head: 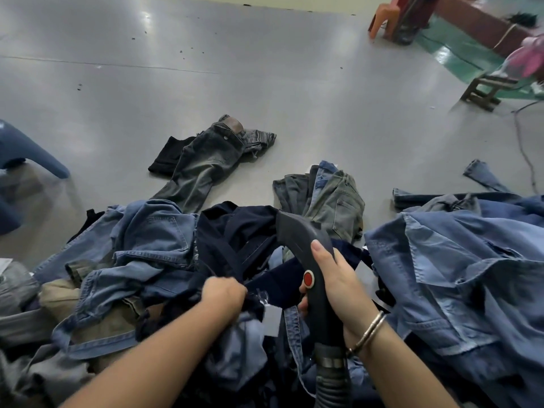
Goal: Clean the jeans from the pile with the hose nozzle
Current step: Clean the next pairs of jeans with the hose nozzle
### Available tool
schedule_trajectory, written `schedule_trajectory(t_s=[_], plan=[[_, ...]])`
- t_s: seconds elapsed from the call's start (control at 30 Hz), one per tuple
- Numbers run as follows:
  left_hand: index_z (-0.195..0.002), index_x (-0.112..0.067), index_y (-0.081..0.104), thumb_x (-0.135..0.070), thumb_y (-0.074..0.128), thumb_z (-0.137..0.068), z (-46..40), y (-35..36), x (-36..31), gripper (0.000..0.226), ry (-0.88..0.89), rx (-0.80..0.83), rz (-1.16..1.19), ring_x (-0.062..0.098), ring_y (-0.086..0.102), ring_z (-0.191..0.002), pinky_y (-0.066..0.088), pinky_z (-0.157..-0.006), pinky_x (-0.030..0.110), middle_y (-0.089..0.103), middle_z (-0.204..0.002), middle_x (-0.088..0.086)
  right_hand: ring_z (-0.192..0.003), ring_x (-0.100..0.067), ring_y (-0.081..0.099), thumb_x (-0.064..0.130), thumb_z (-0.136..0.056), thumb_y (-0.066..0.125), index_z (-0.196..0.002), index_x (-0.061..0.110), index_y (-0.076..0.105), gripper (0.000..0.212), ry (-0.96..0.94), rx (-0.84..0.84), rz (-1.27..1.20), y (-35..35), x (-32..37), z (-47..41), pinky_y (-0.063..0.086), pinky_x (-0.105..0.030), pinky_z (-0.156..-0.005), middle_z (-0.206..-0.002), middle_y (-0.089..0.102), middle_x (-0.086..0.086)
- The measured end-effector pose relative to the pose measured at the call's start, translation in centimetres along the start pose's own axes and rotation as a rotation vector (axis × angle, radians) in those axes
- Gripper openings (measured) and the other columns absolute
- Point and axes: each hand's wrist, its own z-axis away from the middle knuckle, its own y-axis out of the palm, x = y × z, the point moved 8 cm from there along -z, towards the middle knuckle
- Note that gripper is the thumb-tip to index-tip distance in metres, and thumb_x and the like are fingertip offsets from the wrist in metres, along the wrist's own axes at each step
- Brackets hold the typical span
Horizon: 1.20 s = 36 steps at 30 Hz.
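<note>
A dark hose nozzle is gripped in the right hand, the fingers being wrapped around its handle and the thumb laid along the upper side, just above a round red button. A metal bangle is worn on that wrist. From the lower end of the handle a ribbed grey hose is led down towards the bottom edge of the view. The curved head of the nozzle is pointed away from the person, over dark navy jeans lying at the middle of the pile.

The left hand is closed on a fold of this dark navy cloth, just to the left of the nozzle handle and near the right hand; the fingertips are hidden in the fabric. A pale tag is seen hanging just below and between the two hands.

The pile is spread across the grey floor in front of the person, with lighter blue denim heaped to the left and a large blue garment to the right. Beyond the pile, a grey pair of jeans is laid out apart on the floor, and a greenish-grey pair lies at the far edge of the pile, just beyond the nozzle head. A blue plastic chair is seen at the left edge and a wooden stool at the upper right.
</note>
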Motion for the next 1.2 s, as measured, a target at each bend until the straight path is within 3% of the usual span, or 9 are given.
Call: schedule_trajectory(t_s=[0.3,0.37,0.47,0.57,0.73,0.87,0.97,1.07,1.2], plan=[[-0.093,-0.025,0.064,-0.026,0.060,-0.086,10.3,-17.3,10.1,0.009,0.221,-1.379,0.066,0.026,0.049,-0.082,0.032,-0.070,0.036,0.054,-0.097,0.006,-0.043,-0.020,0.060,0.063,-0.080,0.053,-0.117,0.016,0.058,0.059,-0.016,-0.124,-0.033,-1.7,0.7,-0.2,0.051,-0.028,-0.045,-0.085,0.076,-0.008],[-0.099,-0.029,0.059,-0.026,0.051,-0.082,10.0,-12.9,8.4,0.019,0.381,-1.290,-0.055,0.024,0.046,-0.084,0.030,-0.071,0.036,0.052,-0.100,0.004,-0.042,-0.019,0.060,0.064,-0.081,0.052,-0.109,0.002,0.066,0.069,0.024,-0.150,-0.001,-2.0,0.2,-0.1,0.049,-0.024,-0.043,-0.074,0.074,-0.008],[-0.110,-0.038,0.062,-0.021,0.045,-0.084,4.6,-1.0,5.8,0.035,0.421,-0.486,-0.378,0.021,0.056,-0.095,0.040,-0.079,0.034,0.058,-0.110,0.001,-0.040,-0.016,0.059,0.062,-0.085,0.051,-0.088,-0.009,0.070,0.073,0.042,-0.173,0.050,-2.2,-0.3,-0.1,0.045,-0.020,-0.039,-0.059,0.070,-0.007],[-0.130,-0.030,0.049,-0.016,0.044,-0.093,1.6,6.1,7.6,0.040,0.211,0.063,-0.051,0.027,0.045,-0.119,0.042,-0.093,0.037,0.043,-0.130,0.006,-0.042,-0.018,0.060,0.062,-0.082,0.054,-0.068,0.000,0.065,0.065,0.065,-0.147,0.059,-1.2,-1.1,-0.1,0.047,-0.024,-0.041,-0.068,0.072,-0.011],[-0.108,-0.020,0.056,-0.026,0.041,-0.093,-0.6,2.3,6.5,0.023,0.003,-0.391,0.416,0.026,0.055,-0.103,0.045,-0.076,0.036,0.052,-0.109,0.002,-0.045,-0.021,0.058,0.058,-0.083,0.059,-0.063,0.006,0.058,0.055,0.116,-0.073,0.043,0.6,-2.2,-0.4,0.050,-0.028,-0.046,-0.060,0.063,-0.011],[-0.130,-0.014,0.043,-0.051,0.042,-0.094,-2.4,6.3,5.6,0.052,-0.245,-0.133,0.686,0.028,0.050,-0.118,0.044,-0.090,0.038,0.047,-0.132,0.007,-0.045,-0.022,0.057,0.057,-0.081,0.061,-0.069,0.004,0.059,0.054,0.116,-0.058,0.036,1.3,-2.4,-0.8,0.050,-0.029,-0.047,-0.061,0.063,-0.012],[-0.139,-0.012,0.030,-0.058,0.053,-0.083,-3.0,7.6,4.5,0.076,-0.294,-0.011,0.360,0.026,0.045,-0.123,0.039,-0.091,0.039,0.052,-0.131,0.005,-0.042,-0.022,0.057,0.054,-0.083,0.061,-0.078,-0.001,0.061,0.055,0.111,-0.085,0.047,1.2,-2.5,-0.9,0.048,-0.027,-0.045,-0.064,0.066,-0.013],[-0.126,-0.022,0.042,-0.025,0.048,-0.089,-2.3,5.6,4.2,0.038,-0.182,-0.090,0.123,0.025,0.056,-0.109,0.035,-0.083,0.037,0.065,-0.112,0.001,-0.042,-0.021,0.057,0.051,-0.082,0.065,-0.090,0.000,0.065,0.051,0.132,-0.107,0.048,1.1,-2.8,-0.7,0.047,-0.027,-0.043,-0.073,0.071,-0.013],[-0.095,-0.025,0.067,-0.018,0.048,-0.084,1.1,-4.5,7.5,0.023,-0.098,-0.642,0.217,0.029,0.064,-0.085,0.042,-0.075,0.037,0.066,-0.087,0.006,-0.045,-0.019,0.059,0.041,-0.077,0.075,-0.096,0.011,0.067,0.035,0.130,-0.116,0.039,0.8,-2.5,-0.8,0.049,-0.028,-0.046,-0.089,0.073,-0.015]])
